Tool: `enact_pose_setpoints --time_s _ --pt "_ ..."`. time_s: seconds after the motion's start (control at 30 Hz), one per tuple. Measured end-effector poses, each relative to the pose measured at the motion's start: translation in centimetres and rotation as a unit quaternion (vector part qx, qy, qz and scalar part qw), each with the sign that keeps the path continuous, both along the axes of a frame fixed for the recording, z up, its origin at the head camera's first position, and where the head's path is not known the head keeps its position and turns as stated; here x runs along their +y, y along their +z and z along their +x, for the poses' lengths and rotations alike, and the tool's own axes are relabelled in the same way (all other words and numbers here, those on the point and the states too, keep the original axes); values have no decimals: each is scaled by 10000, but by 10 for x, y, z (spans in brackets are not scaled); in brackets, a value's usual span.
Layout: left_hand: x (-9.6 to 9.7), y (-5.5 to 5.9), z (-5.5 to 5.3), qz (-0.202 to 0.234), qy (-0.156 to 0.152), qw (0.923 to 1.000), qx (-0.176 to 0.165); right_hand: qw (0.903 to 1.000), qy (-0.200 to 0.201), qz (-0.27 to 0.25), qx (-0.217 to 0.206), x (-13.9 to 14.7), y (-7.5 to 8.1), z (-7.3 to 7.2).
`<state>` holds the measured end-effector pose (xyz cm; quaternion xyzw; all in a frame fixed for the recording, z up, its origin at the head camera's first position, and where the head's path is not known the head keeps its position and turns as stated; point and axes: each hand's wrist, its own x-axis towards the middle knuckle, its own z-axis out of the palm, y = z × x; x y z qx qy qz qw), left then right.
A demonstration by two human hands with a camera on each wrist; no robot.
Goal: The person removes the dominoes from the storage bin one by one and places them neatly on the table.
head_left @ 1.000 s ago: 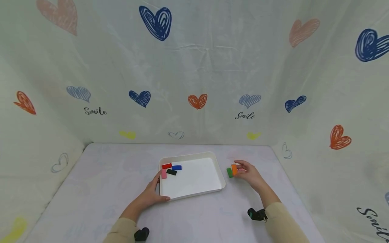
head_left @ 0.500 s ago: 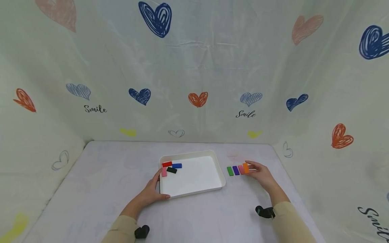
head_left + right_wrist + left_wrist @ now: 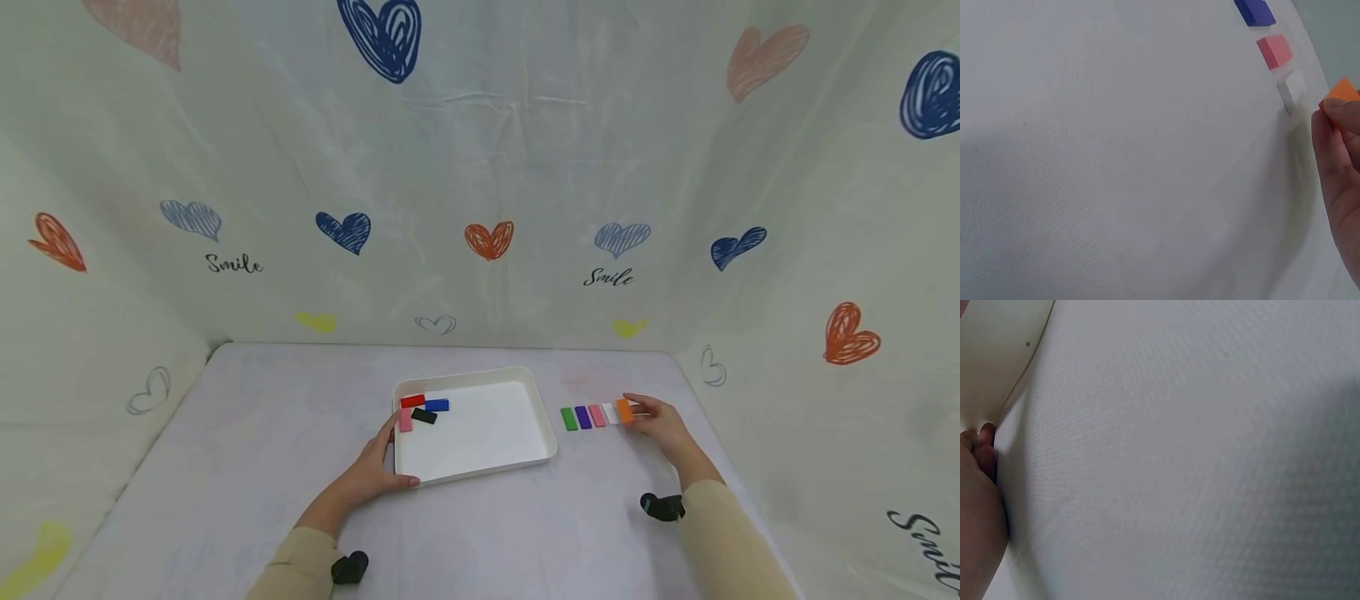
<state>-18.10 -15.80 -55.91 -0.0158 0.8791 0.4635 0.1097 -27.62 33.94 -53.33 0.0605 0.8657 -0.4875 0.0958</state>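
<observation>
My left hand [image 3: 377,472] holds the white tray [image 3: 480,477] by its left front corner, thumb at the front wall and fingers along the left side. In the left wrist view, curled fingers [image 3: 986,450] lie against the tray wall. My right hand [image 3: 664,427] pinches an orange block [image 3: 625,411] between thumb and fingers, at the right end of a row on the table. To its left lie a white block [image 3: 611,413], a pink block [image 3: 597,416], a purple block [image 3: 582,417] and a green block [image 3: 569,418]. The white one sits just beside the orange in the right wrist view.
Inside the tray's left end are a red block [image 3: 412,401], a blue block [image 3: 437,405], a black block [image 3: 424,416] and a pink block [image 3: 406,420]. A curtain printed with hearts [image 3: 489,241] rises behind the white-covered table [image 3: 480,542].
My right hand has moved right along the row with the orange block, uncovering the purple, pink and then white blocks. The left hand stays at the tray; the head view tilts slightly down.
</observation>
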Motion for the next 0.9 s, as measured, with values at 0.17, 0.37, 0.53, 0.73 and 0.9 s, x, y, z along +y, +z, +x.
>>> enact_pose_setpoints --time_s 0.17,0.37,0.53,0.73,0.9 --pt "-1 0 -1 28 -8 10000 -15 9996 -167 131 -187 6 -8 -5" --pt "-1 0 -1 58 -52 10000 49 9993 -268 205 -139 7 -12 -9" --pt "-1 1 0 -5 -42 10000 3 9991 -367 230 -22 7 -19 -11" --pt "-1 2 0 -19 -36 10000 20 9991 -371 180 -79 5 -23 -13" --pt "-1 0 0 70 -66 9999 88 9987 -432 209 -160 6 -26 -13"
